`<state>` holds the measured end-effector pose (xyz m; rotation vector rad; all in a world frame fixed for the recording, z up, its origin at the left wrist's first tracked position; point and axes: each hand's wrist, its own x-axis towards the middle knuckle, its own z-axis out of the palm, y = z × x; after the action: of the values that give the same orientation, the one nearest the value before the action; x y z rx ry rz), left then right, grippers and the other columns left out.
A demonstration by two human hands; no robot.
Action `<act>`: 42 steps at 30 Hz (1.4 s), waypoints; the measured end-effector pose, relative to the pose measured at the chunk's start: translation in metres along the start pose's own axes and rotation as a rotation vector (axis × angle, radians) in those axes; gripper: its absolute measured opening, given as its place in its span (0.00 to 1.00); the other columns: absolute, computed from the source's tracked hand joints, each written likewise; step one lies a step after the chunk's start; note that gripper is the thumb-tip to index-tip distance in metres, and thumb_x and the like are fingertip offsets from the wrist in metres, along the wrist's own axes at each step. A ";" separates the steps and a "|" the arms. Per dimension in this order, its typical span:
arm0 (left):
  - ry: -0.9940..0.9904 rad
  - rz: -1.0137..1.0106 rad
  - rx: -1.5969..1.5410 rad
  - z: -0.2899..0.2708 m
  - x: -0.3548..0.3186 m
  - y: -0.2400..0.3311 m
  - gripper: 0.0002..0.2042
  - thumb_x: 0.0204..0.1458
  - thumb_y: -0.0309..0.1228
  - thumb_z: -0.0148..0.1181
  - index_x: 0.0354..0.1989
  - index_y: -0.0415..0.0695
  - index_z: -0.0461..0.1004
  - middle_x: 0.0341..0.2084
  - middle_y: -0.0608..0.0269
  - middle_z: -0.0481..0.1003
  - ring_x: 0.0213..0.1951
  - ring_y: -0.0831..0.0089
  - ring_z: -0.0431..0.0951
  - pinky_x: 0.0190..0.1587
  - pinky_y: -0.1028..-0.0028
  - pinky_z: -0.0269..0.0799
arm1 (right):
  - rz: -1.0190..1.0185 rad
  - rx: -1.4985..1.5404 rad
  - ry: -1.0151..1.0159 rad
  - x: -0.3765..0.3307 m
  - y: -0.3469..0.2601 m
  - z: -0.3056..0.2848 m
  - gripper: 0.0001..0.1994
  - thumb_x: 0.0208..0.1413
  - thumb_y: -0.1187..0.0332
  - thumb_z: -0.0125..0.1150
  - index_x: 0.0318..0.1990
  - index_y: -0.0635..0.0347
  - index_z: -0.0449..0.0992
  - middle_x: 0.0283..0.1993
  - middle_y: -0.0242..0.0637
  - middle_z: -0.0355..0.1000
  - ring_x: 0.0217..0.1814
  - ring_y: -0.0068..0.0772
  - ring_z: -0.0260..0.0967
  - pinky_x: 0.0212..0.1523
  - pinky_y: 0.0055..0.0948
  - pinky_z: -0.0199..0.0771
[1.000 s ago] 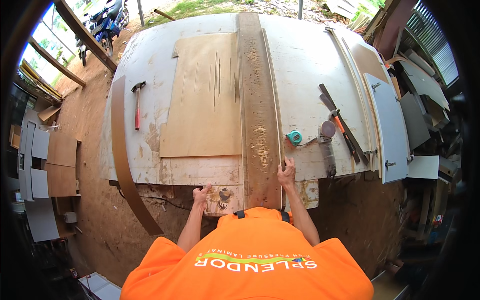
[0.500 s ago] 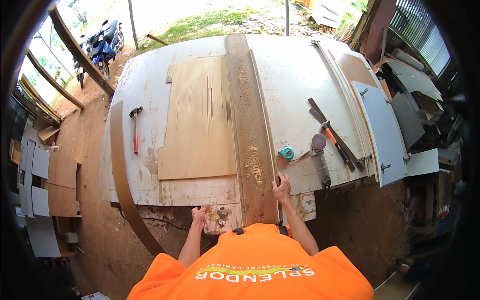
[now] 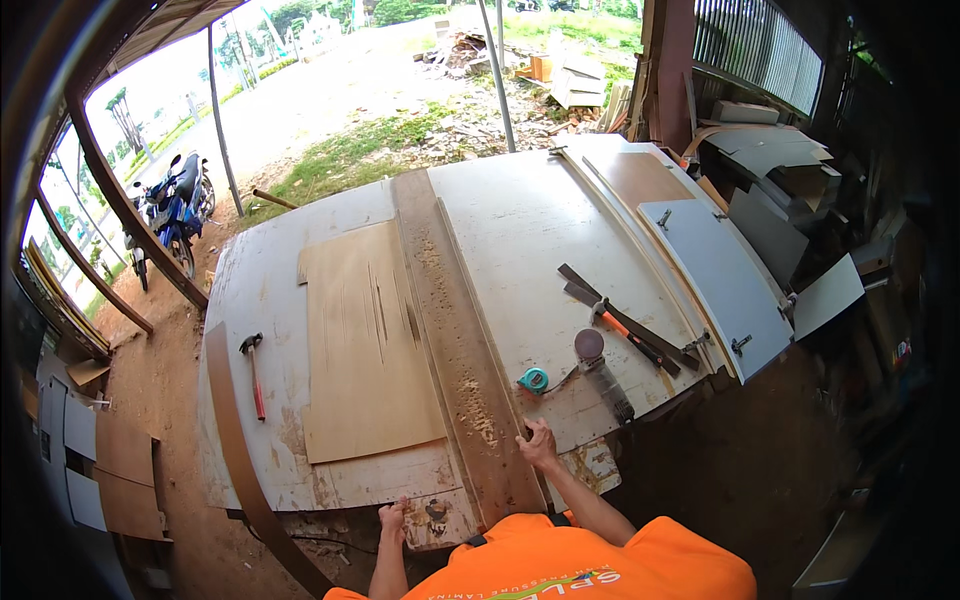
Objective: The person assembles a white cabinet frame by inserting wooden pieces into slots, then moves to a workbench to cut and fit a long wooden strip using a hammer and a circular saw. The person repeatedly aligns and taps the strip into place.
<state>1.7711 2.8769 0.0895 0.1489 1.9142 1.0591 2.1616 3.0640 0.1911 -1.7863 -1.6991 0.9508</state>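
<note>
A long brown board [image 3: 445,330] with wood shavings on it runs up the white worktable [image 3: 480,240]. My right hand [image 3: 540,443] grips the board's right side, where a thin strip [image 3: 480,285] lies along it, with fingers curled. At the table's near edge my left hand [image 3: 393,515] is closed on the rim, left of the board. A thin plywood sheet [image 3: 365,350] with several cracks lies left of the board. Just beyond my right hand is a teal tape measure [image 3: 533,380], beside a grey power tool with a round disc [image 3: 603,380].
A red-handled hammer [image 3: 254,375] and a long brown strip [image 3: 235,440] lie at left. An orange-handled hammer [image 3: 620,322] lies with dark metal bars [image 3: 655,345] at right. A white door panel with hinges [image 3: 710,280] rests on the right edge. A motorbike [image 3: 175,215] stands outside.
My view has tilted up and turned, so the table sits lower and slanted and more of the yard shows. Both hands keep their places on the table edge and the board.
</note>
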 end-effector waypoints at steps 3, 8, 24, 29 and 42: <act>-0.097 0.054 -0.126 0.002 -0.002 0.000 0.26 0.50 0.38 0.76 0.45 0.29 0.72 0.42 0.51 0.78 0.43 0.64 0.78 0.45 0.62 0.76 | 0.009 -0.089 0.014 -0.001 -0.002 0.004 0.29 0.55 0.61 0.65 0.64 0.59 0.68 0.58 0.60 0.65 0.61 0.62 0.66 0.59 0.53 0.71; 0.586 0.078 0.517 0.032 -0.052 0.033 0.29 0.49 0.38 0.73 0.53 0.39 0.65 0.52 0.48 0.70 0.62 0.53 0.66 0.64 0.48 0.59 | 0.061 -0.216 -0.165 -0.007 -0.018 -0.027 0.28 0.57 0.58 0.63 0.63 0.59 0.70 0.63 0.55 0.67 0.62 0.57 0.68 0.61 0.51 0.71; 0.399 0.853 0.969 0.276 -0.043 0.220 0.24 0.60 0.45 0.57 0.54 0.37 0.70 0.50 0.47 0.72 0.54 0.49 0.73 0.56 0.51 0.66 | 0.047 -0.552 0.571 0.147 0.131 -0.269 0.25 0.55 0.59 0.68 0.59 0.53 0.71 0.54 0.41 0.68 0.60 0.48 0.66 0.55 0.50 0.71; 0.343 0.800 1.057 0.281 -0.002 0.231 0.21 0.63 0.43 0.54 0.53 0.36 0.71 0.45 0.45 0.75 0.50 0.46 0.75 0.52 0.52 0.69 | 0.088 -0.689 0.440 0.177 0.156 -0.247 0.25 0.56 0.59 0.67 0.59 0.53 0.69 0.53 0.41 0.67 0.59 0.48 0.67 0.53 0.52 0.71; 0.174 0.628 0.897 0.284 0.025 0.220 0.32 0.68 0.48 0.40 0.69 0.30 0.58 0.62 0.30 0.66 0.62 0.40 0.69 0.66 0.48 0.58 | -0.053 -0.276 0.261 0.229 0.080 -0.287 0.15 0.70 0.61 0.49 0.39 0.68 0.70 0.28 0.52 0.68 0.32 0.50 0.70 0.34 0.47 0.67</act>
<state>1.9076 3.1998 0.1714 1.2557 2.4511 0.4990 2.4280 3.3145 0.2779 -1.9290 -1.7621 0.4514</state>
